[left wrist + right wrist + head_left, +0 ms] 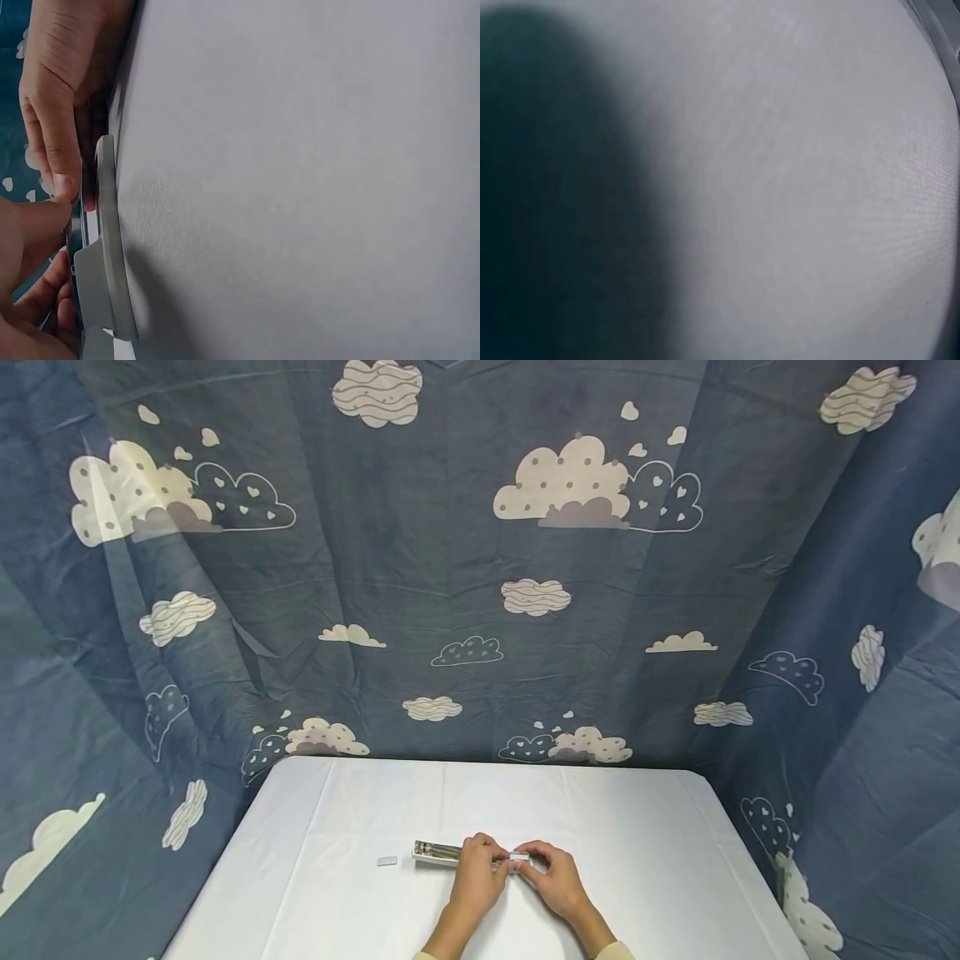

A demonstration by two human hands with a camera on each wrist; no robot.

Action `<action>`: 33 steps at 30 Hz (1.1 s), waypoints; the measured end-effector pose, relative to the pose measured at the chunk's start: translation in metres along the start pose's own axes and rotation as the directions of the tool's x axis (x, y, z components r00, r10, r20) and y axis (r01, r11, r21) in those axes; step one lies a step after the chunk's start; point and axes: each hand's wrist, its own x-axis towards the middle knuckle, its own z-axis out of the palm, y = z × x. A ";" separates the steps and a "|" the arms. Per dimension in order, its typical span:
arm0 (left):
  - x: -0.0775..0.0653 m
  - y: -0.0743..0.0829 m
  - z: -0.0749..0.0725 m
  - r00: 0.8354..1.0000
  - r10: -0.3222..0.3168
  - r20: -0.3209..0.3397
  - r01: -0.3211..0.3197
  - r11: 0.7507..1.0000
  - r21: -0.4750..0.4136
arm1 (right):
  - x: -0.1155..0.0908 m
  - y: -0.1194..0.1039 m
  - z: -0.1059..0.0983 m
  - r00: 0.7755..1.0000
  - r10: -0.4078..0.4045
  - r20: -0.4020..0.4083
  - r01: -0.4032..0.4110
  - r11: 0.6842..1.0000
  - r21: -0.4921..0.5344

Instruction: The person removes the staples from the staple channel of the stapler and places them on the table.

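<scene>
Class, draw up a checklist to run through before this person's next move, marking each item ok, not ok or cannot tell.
1. Left hand gripping the long, narrow grey-and-metal tool: ok.
2. Right hand pinching near the tool's right end: ok.
3. Small flat grey strip lying apart, left of the tool on the white table: ok.
4. Work between the hands fully visible: not ok; they hide part of it.
5. Anything seated inside the tool's right end: cannot tell.

Dark blue cloud-print fabric (465, 556) fills the upper frame and both sides; a white-covered table (637, 835) spans the bottom centre.
</scene>
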 end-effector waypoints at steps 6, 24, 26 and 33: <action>-0.002 0.000 0.001 0.998 -0.066 0.004 0.066 0.995 -0.078 | -0.001 0.001 0.000 1.000 0.005 0.012 -0.005 1.000 -0.004; 0.001 0.003 0.006 0.995 -0.076 -0.066 0.068 0.992 -0.107 | -0.001 -0.001 -0.001 1.000 0.006 0.016 -0.006 1.000 0.008; 0.001 0.004 0.006 0.994 -0.085 -0.063 0.078 0.991 -0.106 | -0.001 -0.001 -0.001 1.000 0.004 0.012 -0.004 1.000 0.011; 0.000 0.005 0.005 0.994 -0.087 -0.068 0.080 0.992 -0.095 | -0.001 -0.002 0.000 1.000 -0.002 0.007 0.001 1.000 0.019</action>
